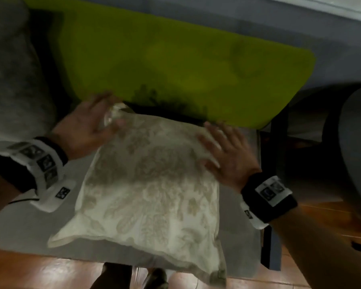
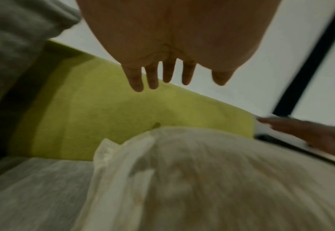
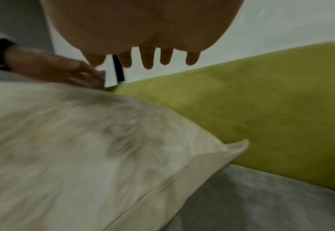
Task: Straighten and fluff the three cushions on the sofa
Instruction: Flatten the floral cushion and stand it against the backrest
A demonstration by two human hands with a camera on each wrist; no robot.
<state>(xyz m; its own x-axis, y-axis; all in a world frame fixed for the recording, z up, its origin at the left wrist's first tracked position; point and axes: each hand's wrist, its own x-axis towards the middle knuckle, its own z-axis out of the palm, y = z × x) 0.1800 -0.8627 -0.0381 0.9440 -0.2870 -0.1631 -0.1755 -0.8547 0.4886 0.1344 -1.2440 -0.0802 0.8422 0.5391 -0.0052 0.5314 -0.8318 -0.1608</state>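
A cream cushion (image 1: pixel 150 184) with a pale leaf print lies flat on the grey sofa seat (image 1: pixel 238 236). My left hand (image 1: pixel 92 122) is spread over its far left corner, fingers straight. My right hand (image 1: pixel 223 149) is spread over its far right corner, fingers straight too. In the left wrist view the left hand (image 2: pixel 162 78) hovers a little above the cushion (image 2: pixel 202 179). The right wrist view shows my right hand (image 3: pixel 153 61) likewise off the cushion (image 3: pixel 83 148). A lime green cushion (image 1: pixel 175 63) leans on the backrest behind. A grey cushion (image 1: pixel 10 80) stands at the left.
The sofa's front edge runs along the bottom over a wooden floor (image 1: pixel 50 274). A grey rounded object (image 1: pixel 354 153) stands to the right of the sofa. A dark sofa frame part (image 1: pixel 273 226) shows at the seat's right end.
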